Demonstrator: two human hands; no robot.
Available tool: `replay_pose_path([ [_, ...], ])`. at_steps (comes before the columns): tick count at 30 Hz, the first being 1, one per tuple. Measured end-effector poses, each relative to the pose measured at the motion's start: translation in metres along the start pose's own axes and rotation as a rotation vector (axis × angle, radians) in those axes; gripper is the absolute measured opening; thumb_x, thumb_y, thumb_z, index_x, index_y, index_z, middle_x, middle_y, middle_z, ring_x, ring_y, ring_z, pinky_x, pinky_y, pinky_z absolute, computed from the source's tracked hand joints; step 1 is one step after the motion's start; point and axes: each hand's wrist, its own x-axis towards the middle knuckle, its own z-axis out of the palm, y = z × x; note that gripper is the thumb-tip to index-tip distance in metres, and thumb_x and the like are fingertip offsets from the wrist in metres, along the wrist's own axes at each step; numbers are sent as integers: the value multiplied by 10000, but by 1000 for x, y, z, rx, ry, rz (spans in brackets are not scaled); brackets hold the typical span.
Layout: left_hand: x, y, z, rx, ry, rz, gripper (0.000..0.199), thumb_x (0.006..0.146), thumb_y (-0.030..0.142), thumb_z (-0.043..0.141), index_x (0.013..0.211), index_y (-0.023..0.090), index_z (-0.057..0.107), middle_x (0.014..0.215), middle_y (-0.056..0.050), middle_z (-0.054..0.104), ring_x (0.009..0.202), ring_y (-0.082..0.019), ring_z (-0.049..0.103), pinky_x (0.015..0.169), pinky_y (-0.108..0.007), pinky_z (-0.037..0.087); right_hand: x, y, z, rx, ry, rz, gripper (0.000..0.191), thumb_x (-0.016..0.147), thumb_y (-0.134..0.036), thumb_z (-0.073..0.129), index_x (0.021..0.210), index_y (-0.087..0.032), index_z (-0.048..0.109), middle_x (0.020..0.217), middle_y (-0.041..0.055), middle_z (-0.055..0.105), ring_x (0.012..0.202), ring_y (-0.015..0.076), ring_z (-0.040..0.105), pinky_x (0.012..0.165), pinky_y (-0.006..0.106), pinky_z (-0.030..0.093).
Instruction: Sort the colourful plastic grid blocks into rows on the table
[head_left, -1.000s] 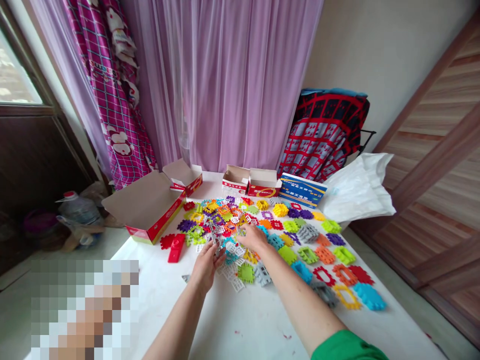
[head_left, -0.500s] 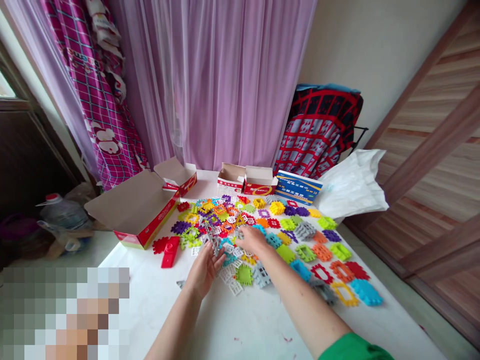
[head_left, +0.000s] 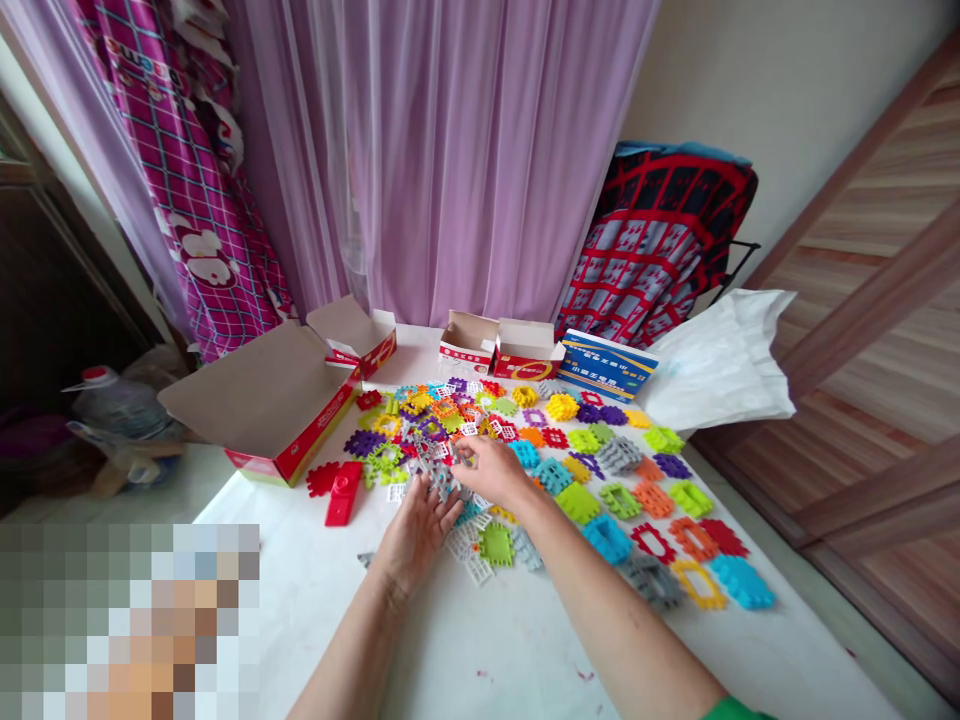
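My left hand [head_left: 418, 532] is turned palm up, its fingers curled around grey plastic building pieces [head_left: 431, 458]. Just to its right, my right hand [head_left: 493, 472] reaches in with bent fingers, closed at the grey pieces; its fingertips partly hide what they grip. Around both hands spreads a heap of toothed plastic building pieces in many colours. White lattice window pieces [head_left: 478, 570] and a lime green square piece [head_left: 496, 545] lie by my right wrist. A red long piece [head_left: 343, 494] rests left of my left hand.
Along the back stand an open red box [head_left: 307, 445], smaller opened cartons [head_left: 529, 362] and a blue box [head_left: 606, 364]. A white bag [head_left: 724, 370] lies at the back right corner. Grouped pieces, including blue ones [head_left: 742, 582], cover the table's right side [head_left: 810, 640].
My right hand has moved left, closer to my left hand and the grey pieces. My left hand has turned its palm further up. The view has shifted slightly.
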Motion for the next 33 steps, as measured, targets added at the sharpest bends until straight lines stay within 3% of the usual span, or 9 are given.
replay_pose_path([
  [7,-2,1,1,-11,-53,-6,218,922,420,561,1007,221,583,1046,-47,692,1030,-184,677,1012,-384,507,-2,-7,10,1,-49,-143,372,773,-293,670,1138,-224,687,1122,54,680,892,171,637,848,269,463],
  [11,-2,0,-1,7,-59,2,207,896,344,614,1055,214,590,1127,-60,695,1018,-179,688,1015,-384,508,1,6,4,28,-11,-69,295,837,-234,592,1110,-226,704,1151,51,693,918,162,640,873,267,460],
  [16,-1,-3,-2,36,-32,-2,295,838,191,674,1112,195,566,1085,-78,708,984,-192,712,952,-358,554,-4,23,-1,170,-132,-56,246,823,-324,612,999,-212,742,1002,28,743,838,170,649,764,264,484],
  [23,-2,-10,-2,139,57,5,404,783,75,703,1133,208,551,1001,-38,690,915,-167,729,801,-244,601,-13,19,0,174,-106,-23,269,756,-285,648,1000,-220,740,926,-9,709,685,119,571,638,231,438],
  [28,-4,-10,0,190,43,-11,316,786,63,685,1082,157,627,1067,-76,690,836,-154,735,593,-169,568,-17,17,0,170,-95,-52,254,772,-286,641,992,-211,743,959,14,704,730,128,587,698,243,460],
  [33,-7,-8,2,234,7,-27,239,782,60,681,1007,142,683,1106,-94,698,818,-144,730,565,-157,537,-20,18,0,241,-113,-100,236,779,-277,646,976,-195,746,1002,36,715,795,146,616,784,269,475],
])
